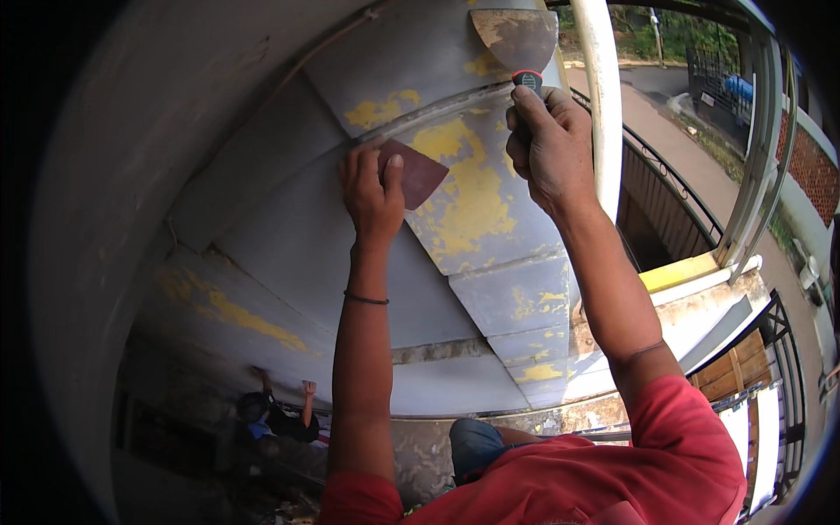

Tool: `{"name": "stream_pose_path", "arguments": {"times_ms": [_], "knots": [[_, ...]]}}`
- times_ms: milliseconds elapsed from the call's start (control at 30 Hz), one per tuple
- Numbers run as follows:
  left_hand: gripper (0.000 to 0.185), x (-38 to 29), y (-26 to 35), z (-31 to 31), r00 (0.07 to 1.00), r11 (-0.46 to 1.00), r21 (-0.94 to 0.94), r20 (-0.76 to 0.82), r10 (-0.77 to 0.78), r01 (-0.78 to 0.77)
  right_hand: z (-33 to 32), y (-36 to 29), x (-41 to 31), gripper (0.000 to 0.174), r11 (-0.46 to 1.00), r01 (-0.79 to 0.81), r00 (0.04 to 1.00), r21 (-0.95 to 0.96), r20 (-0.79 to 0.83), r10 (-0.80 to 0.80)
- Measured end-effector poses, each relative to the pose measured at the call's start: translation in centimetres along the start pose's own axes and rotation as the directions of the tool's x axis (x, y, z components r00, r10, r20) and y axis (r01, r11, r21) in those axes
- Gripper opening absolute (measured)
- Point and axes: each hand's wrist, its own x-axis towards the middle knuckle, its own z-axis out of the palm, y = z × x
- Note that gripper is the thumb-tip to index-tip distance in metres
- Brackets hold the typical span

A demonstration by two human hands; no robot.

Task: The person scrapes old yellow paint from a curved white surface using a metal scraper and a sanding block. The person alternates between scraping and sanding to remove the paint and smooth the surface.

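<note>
My left hand (375, 190) holds a piece of reddish-brown sandpaper (415, 174) flat against the grey painted wall (367, 262), just below a raised ledge. My right hand (554, 141) grips the dark handle of a wide scraper (516, 39), whose stained metal blade points up near the wall's outer edge. Beside the sandpaper, yellow patches (469, 190) show through the grey paint. Whether the scraper's blade touches the wall I cannot tell.
A white pipe (604, 111) stands upright just right of my right hand. Beyond it are a black metal railing (669, 190) and a road. At the lower left, another person (282, 417) in dark clothing has raised hands at the wall.
</note>
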Motion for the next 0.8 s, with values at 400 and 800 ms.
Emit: {"name": "stream_pose_path", "arguments": {"times_ms": [400, 800], "knots": [[0.028, -0.2, 0.5, 1.2, 0.997, 0.999, -0.001, -0.069, -0.046, 0.046, 3.4, 0.9, 0.7, 0.027, 0.992, 0.037, 0.999, 0.124, -0.036, -0.032], [0.029, -0.3, 0.7, 1.2, 0.996, 0.998, -0.018, -0.068, -0.055, 0.054, 5.3, 4.0, 0.0, 0.025, 0.974, 0.088, 0.993, 0.211, -0.095, -0.069]]}}
